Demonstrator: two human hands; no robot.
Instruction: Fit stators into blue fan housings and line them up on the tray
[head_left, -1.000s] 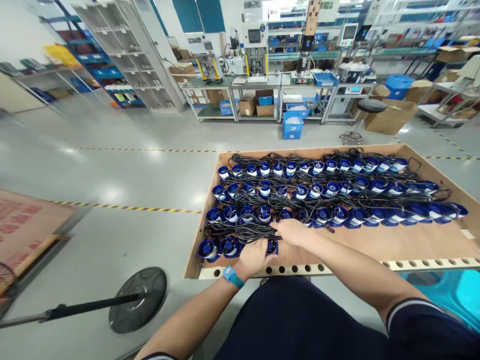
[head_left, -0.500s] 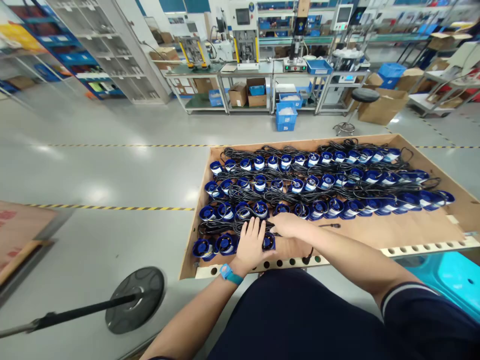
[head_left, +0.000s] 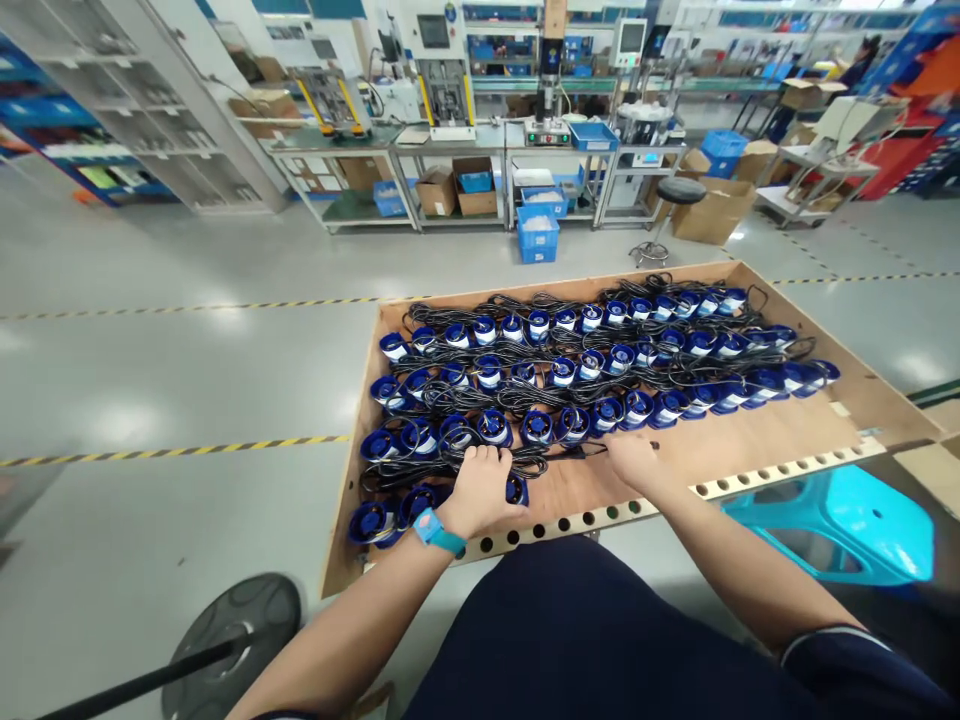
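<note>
- Head view: The big wood box (head_left: 750, 432) sits low in front of the person. Its floor is bare wood at the front right.
- A pale strip (head_left: 787, 468) with round holes runs along the near side of the box.
- The room has a shiny gray floor (head_left: 225, 250) with yellow and black lines (head_left: 180, 449) on it.
- At the back, machines (head_left: 444, 95) stand on metal tables (head_left: 469, 143). Brown cartons (head_left: 436, 190) sit on a shelf under them.
- Blue bins (head_left: 538, 240) are stacked on the floor by the tables. A round black stool (head_left: 681, 190) is to their right.
- A bright blue stool (head_left: 877, 515) is just beside the near right side of the box. A black round base (head_left: 232, 640) with a pole is at the lower left.
- The box holds four rows of blue cups (head_left: 538, 426). The nearest row is short and fills only the left end.
- Black cables (head_left: 442, 398) lie in loops between and over the rows.
- The left hand (head_left: 480, 490) rests on the cables by the short row. Its fingers are close together and its thumb is out to the side.
- The right hand (head_left: 632, 463) is low over the bare wood, at a thin black cord (head_left: 592, 447). I cannot tell if its fingers are clamped on the cord.
</note>
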